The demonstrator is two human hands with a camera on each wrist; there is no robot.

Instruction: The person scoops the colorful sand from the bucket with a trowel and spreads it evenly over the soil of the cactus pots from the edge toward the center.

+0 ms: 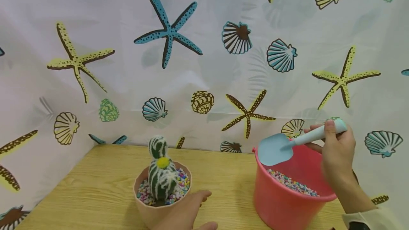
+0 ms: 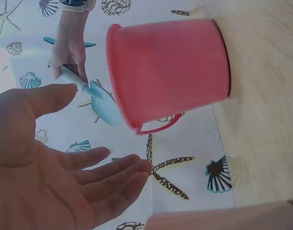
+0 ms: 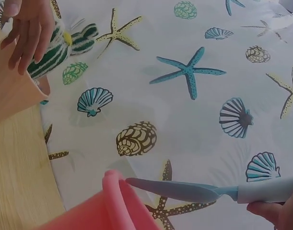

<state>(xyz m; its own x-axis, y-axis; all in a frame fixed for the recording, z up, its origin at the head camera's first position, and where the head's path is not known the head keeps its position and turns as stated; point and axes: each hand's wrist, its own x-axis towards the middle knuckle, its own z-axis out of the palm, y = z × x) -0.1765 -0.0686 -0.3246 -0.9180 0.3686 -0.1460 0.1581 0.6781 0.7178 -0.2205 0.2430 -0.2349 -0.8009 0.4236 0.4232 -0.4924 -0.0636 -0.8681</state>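
My right hand [image 1: 339, 152] grips the pale handle of a light blue toy shovel [image 1: 275, 149] above the left rim of a red bucket [image 1: 284, 205]. No pebbles show on the blade in the head view. Small multicoloured pebbles [image 1: 292, 183] lie inside the bucket. My left hand [image 1: 183, 212] is beside the front right of a peach flowerpot [image 1: 145, 210], fingers loosely extended and holding nothing. In the pot stands a green-and-white cactus [image 1: 162, 180] with a yellow flower, set in similar pebbles. Whether the left hand touches the pot cannot be told.
The pot and bucket stand apart on a light wooden table [image 1: 220, 171]. A white cloth [image 1: 204, 70] printed with starfish and shells hangs behind the table and along its left side. The bucket's handle [image 2: 160, 127] hangs down its side.
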